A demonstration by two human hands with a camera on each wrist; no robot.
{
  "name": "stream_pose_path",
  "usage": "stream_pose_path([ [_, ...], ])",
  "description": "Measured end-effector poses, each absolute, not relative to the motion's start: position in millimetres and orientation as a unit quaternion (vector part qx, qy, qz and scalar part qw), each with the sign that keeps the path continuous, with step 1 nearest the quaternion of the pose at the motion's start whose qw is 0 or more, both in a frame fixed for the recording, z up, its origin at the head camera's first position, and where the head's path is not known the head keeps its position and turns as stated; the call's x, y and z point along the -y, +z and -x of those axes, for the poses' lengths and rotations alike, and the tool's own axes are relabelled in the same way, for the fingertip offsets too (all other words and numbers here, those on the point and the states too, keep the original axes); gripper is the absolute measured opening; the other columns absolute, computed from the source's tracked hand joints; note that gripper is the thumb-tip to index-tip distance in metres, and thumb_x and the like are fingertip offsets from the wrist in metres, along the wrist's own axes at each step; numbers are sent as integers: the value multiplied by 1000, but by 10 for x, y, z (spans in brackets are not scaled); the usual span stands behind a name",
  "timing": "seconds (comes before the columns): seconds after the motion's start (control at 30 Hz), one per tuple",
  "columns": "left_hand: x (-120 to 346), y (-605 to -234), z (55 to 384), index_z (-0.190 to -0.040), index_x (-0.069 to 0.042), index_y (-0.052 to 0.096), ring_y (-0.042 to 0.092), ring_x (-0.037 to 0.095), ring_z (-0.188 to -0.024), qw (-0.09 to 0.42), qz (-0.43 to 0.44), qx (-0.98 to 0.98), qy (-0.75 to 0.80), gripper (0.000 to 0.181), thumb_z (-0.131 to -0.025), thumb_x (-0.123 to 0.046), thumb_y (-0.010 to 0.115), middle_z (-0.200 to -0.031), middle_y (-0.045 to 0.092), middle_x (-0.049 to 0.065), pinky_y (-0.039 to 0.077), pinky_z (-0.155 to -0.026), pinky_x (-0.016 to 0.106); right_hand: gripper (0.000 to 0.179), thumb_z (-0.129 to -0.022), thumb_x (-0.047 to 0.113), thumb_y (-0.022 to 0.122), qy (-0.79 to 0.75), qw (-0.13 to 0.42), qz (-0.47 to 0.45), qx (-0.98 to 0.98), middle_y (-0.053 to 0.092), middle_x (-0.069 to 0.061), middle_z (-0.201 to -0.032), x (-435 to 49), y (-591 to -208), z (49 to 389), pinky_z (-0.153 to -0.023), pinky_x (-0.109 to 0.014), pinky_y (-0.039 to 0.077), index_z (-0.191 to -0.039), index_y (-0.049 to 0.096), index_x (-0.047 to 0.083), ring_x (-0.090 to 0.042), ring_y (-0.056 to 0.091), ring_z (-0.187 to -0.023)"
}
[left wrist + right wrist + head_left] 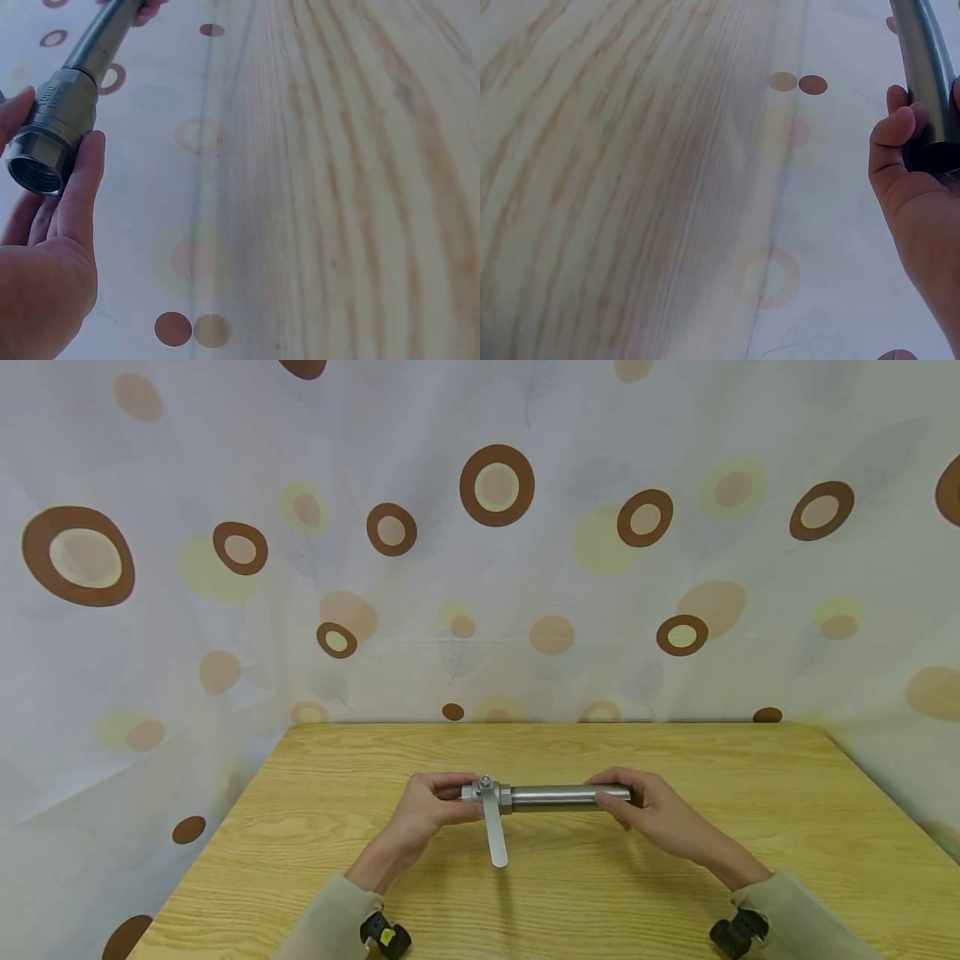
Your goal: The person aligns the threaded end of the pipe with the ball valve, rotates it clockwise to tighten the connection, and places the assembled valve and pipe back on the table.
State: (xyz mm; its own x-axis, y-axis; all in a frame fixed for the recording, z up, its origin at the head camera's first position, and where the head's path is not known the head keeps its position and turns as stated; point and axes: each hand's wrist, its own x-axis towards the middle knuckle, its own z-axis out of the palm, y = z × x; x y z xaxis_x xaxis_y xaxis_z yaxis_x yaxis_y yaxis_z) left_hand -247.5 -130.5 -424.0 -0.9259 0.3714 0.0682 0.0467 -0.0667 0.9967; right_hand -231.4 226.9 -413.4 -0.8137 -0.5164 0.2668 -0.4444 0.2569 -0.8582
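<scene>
Hands (422, 814) (660, 814) grip valved pipe (555, 797); only left wrist shows threaded mouth (36, 175).

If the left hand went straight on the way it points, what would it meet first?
The valve the left hand grips; beyond that, probably the metal pipe, though depth is unclear.

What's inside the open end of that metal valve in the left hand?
Just inside, the valve shows ridges like screw threads. Deeper in, toward the pipe, its own wall blocks the view, so nothing there can be made out.
</scene>
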Motion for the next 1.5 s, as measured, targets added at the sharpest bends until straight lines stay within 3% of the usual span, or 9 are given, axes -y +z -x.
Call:
stream_pose_path([
  [0.1, 1302, -4243, 2475, -131, 10, 69, 74, 20, -104, 113, -155, -673, 714, 47, -86, 4, 82, -118, 75, 18, 58, -93, 36, 28, -109, 11, 59, -534, 36, 301, -790, 62, -12, -92, -2252, -4134, 2311, -62, -36, 53, -134, 62, -3, -21, 57, -69],
  [0.27, 1300, -4247, 2479, -131, 10, 69, 74, 20, -104, 114, -155, -672, 715, 47, -86, 4, 81, -118, 75, 19, 58, -93, 36, 34, -102, 3, 69, -556, 37, 319, -767, 60, -24, -123, -2244, -4171, 2319, -76, -33, 60, -133, 57, -3, -19, 69, -98],
  [0.43, 1300, -4256, 2485, -131, 10, 69, 74, 21, -105, 115, -157, -671, 715, 47, -86, 5, 81, -120, 75, 19, 58, -93, 36, 27, -103, 2, 68, -555, 30, 322, -767, 63, -23, -115, -2255, -4192, 2327, -70, -34, 59, -129, 61, -1, -18, 67, -88],
  [0.67, 1286, -4252, 2476, -130, 9, 70, 74, 20, -103, 114, -153, -672, 715, 46, -85, 5, 82, -117, 76, 18, 59, -93, 36, 24, -110, 13, 59, -523, 42, 297, -798, 67, -21, -96, -2267, -4147, 2343, -57, -41, 53, -128, 67, -2, -33, 56, -68],
  [0.8, 1291, -4251, 2474, -130, 9, 70, 74, 20, -103, 113, -151, -675, 713, 47, -85, 5, 82, -118, 75, 18, 59, -92, 36, 25, -110, 12, 58, -529, 40, 299, -793, 59, -19, -81, -2255, -4161, 2330, -55, -40, 49, -129, 65, -3, -25, 52, -62],
  [1.07, 1300, -4257, 2479, -131, 9, 69, 74, 21, -105, 114, -149, -675, 713, 47, -86, 5, 82, -119, 75, 19, 59, -92, 36, 35, -97, -2, 74, -567, 29, 317, -760, 60, -24, -119, -2260, -4208, 2320, -72, -32, 59, -129, 60, -1, -20, 70, -95],
  [1.3, 1288, -4266, 2484, -131, 9, 69, 74, 21, -104, 114, -151, -672, 716, 48, -85, 6, 82, -119, 75, 19, 59, -91, 36, 25, -103, 4, 68, -544, 26, 310, -779, 66, -22, -104, -2281, -4189, 2328, -58, -37, 54, -127, 64, -2, -22, 61, -71],
  [1.43, 1286, -4279, 2481, -131, 9, 69, 74, 21, -104, 114, -153, -673, 715, 47, -86, 5, 81, -117, 76, 19, 59, -92, 36, 24, -108, 11, 61, -533, 39, 298, -791, 62, -28, -89, -2273, -4165, 2334, -58, -41, 53, -128, 65, -3, -29, 56, -66],
  [1.5, 1287, -4286, 2479, -131, 9, 69, 74, 21, -104, 113, -153, -673, 715, 47, -86, 5, 81, -117, 76, 19, 59, -92, 36, 26, -108, 12, 61, -536, 42, 294, -791, 62, -29, -92, -2268, -4162, 2338, -59, -41, 53, -130, 65, -3, -27, 56, -66],
])
